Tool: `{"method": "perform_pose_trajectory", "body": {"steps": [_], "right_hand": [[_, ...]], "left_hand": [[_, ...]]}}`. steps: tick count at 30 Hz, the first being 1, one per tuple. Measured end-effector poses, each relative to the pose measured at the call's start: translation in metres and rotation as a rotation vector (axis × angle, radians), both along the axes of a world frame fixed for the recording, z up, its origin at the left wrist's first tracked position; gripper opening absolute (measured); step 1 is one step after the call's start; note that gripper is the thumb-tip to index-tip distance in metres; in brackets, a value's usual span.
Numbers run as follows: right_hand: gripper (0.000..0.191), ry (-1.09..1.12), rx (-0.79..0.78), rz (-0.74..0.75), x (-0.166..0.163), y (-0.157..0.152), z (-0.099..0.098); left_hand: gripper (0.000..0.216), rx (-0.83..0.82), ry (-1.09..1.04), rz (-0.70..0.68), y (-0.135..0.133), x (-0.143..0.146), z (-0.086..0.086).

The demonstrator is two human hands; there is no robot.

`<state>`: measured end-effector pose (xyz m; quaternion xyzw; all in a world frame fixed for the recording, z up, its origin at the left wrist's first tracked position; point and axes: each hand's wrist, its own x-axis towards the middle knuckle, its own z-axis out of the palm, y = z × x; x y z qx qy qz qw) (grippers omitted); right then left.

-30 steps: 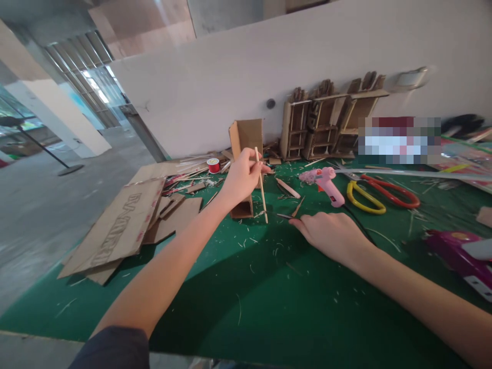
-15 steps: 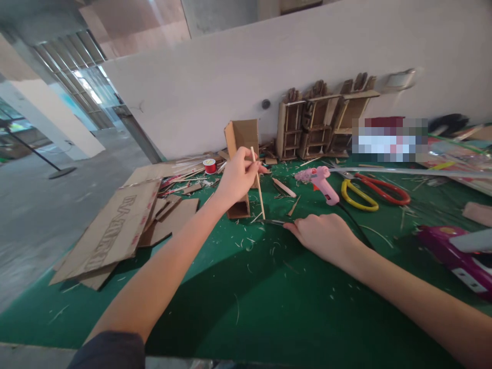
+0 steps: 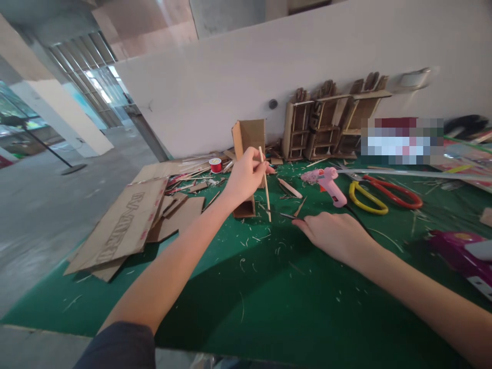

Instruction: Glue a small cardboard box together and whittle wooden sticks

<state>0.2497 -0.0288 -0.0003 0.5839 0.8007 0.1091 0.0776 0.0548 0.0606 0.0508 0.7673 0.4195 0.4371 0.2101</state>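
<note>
My left hand (image 3: 248, 174) is closed on a thin wooden stick (image 3: 267, 197), gripped near its top and slanting down to the green table. In my right hand (image 3: 326, 230) is a slim knife (image 3: 287, 215); its handle is hidden in the fist. The blade points left and its tip lies at the stick, a little above the lower end. Behind my left hand stands an upright cardboard piece (image 3: 251, 134), with an open cardboard box end (image 3: 245, 207) below it. Pale shavings (image 3: 261, 237) lie scattered around the stick's foot.
Flat cardboard sheets (image 3: 119, 225) lie at the left, near a red thread spool (image 3: 216, 165). A pink glue gun (image 3: 330, 187), red-and-yellow scissors (image 3: 369, 197) and a purple device (image 3: 457, 251) sit at the right. Cardboard structures (image 3: 323, 128) lean against the wall.
The knife blade has shifted from the stick's lower end to slightly higher along it. The whole view has moved a little to the left, so things appear further right.
</note>
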Motion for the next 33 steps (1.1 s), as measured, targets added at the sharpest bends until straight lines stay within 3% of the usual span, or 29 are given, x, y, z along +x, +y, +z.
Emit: {"method": "perform_pose_trajectory", "body": {"steps": [4,11,19,24,29,33], "right_hand": [[0.056,-0.014,-0.012,0.053,0.002,-0.001,-0.003],[0.056,0.017,0.204,0.005,0.007,0.005,-0.002],[0.046,-0.065,-0.018,0.05,0.005,0.001,-0.007],[0.043,-0.08,0.027,0.115,0.009,0.001,-0.009],[0.057,0.018,0.2,-0.026,0.009,0.012,-0.002],[0.053,0.013,0.148,0.039,0.011,0.012,-0.011]], "left_hand": [[0.009,0.0,-0.007,-0.001,-0.002,0.002,0.0],[0.013,-0.004,0.001,0.033,-0.004,0.003,0.001],[0.015,0.022,0.051,0.074,0.008,-0.002,-0.003],[0.016,0.001,0.046,0.062,0.007,-0.002,-0.001],[0.016,-0.002,0.021,0.042,0.004,0.0,-0.001],[0.015,-0.012,0.015,0.051,0.005,0.0,-0.001]]}}
